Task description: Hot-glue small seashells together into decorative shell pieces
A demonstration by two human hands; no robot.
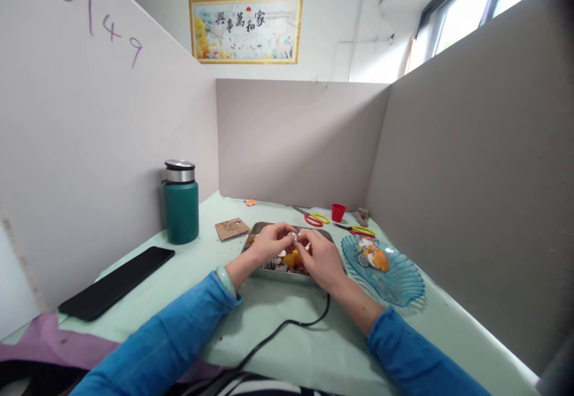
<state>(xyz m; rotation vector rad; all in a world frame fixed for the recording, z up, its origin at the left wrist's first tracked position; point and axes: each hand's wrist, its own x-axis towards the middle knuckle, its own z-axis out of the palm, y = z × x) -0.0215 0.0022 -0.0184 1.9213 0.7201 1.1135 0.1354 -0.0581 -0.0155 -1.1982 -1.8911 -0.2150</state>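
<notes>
over one metal tray (260, 228), two hands (271, 241) (320, 258) pinch one small white piece (295, 237)

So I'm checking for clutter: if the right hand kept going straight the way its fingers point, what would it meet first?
The right hand points left and away, so it would first meet the small pale piece and the left hand pinching it, over the metal tray; depth is uncertain.

Small white-silver piece (295, 237), pinched between the fingertips of both hands, held just above a metal tray (287, 272), too small to identify
</notes>
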